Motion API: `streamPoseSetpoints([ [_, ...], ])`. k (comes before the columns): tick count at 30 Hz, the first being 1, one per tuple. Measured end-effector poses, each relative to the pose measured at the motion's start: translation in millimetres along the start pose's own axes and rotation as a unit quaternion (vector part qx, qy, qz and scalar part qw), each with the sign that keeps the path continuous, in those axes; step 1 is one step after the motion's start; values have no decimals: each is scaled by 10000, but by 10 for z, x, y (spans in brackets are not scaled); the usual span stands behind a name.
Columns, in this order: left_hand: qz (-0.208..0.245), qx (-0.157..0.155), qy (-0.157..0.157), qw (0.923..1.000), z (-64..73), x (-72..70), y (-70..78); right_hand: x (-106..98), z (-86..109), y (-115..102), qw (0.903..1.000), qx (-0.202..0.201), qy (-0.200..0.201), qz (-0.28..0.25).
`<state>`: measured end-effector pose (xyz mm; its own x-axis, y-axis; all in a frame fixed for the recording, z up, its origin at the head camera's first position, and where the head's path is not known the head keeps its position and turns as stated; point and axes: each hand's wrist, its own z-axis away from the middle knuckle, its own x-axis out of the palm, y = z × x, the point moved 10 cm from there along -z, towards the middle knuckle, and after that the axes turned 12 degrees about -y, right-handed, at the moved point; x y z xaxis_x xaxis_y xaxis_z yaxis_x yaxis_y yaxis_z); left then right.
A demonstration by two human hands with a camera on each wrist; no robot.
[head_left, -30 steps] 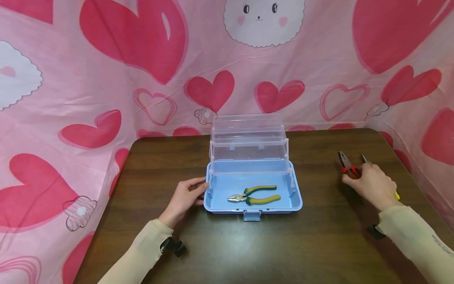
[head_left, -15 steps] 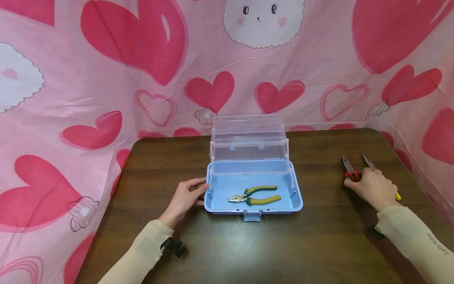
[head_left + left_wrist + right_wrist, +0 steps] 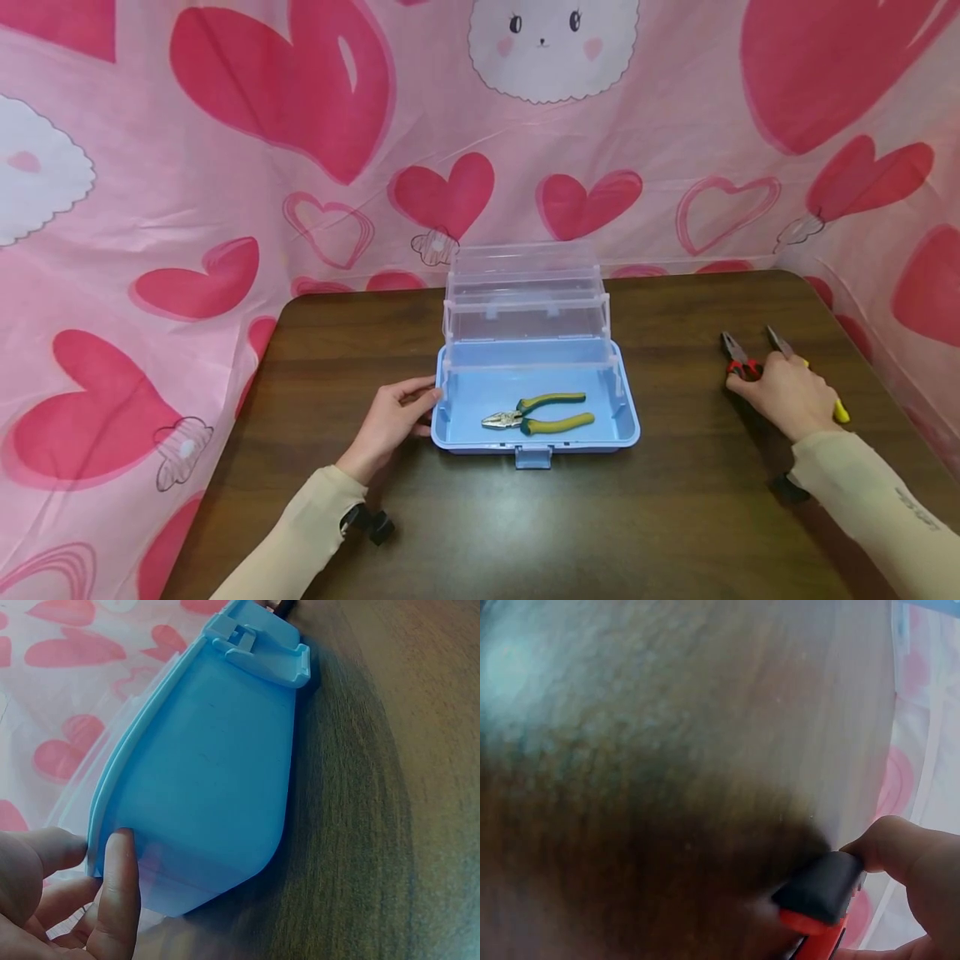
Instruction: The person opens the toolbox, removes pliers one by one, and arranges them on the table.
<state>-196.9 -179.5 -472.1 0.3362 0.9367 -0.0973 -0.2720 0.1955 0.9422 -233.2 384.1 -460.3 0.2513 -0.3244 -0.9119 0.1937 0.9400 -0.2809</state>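
Observation:
A light blue toolbox (image 3: pixel 630 421) with clear cantilever trays (image 3: pixel 525 321) stands open mid-table. Inside lie combination pliers with yellow-green handles (image 3: pixel 558 424), jaws pointing left. My left hand (image 3: pixel 386 425) holds the box's left end, thumb at the rim; the left wrist view shows a fingertip against the outer blue wall (image 3: pixel 210 765). Over at the right, my right hand (image 3: pixel 795 396) grips red-and-black pliers (image 3: pixel 737 352), whose jaws point away from me. In the right wrist view the thumb is on a black-and-red handle end (image 3: pixel 821 889). Most of the handles are hidden under the palm.
Beside the right hand lie tapered pliers (image 3: pixel 780 340) with yellow handles, partly covered by that hand. The toolbox's front latch (image 3: pixel 532 457) hangs down. A pink heart-patterned cloth (image 3: pixel 510 125) rises behind the brown table (image 3: pixel 480 533).
The red-and-black pliers have shifted slightly toward me and to the right under my right hand. My left hand stays at the toolbox's left end.

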Motion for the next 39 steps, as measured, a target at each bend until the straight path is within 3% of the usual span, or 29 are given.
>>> streamPoseSetpoints([
  [17, 89, 23, 7, 10000, 9, 9, -19, -25, -37, -56, 9985, -318, 440, -33],
  [27, 124, 26, 15, 9999, 1, 7, -21, -81, 39, -111, 9960, -513, 725, -27],
  [34, 93, 5, 19, 10000, 1, 5, -28, -221, 120, -255, 9912, -697, 1126, 64],
  [39, 82, -10, 21, 10000, 4, 0, -25, -295, 174, -447, 9898, -931, 1074, -8],
])
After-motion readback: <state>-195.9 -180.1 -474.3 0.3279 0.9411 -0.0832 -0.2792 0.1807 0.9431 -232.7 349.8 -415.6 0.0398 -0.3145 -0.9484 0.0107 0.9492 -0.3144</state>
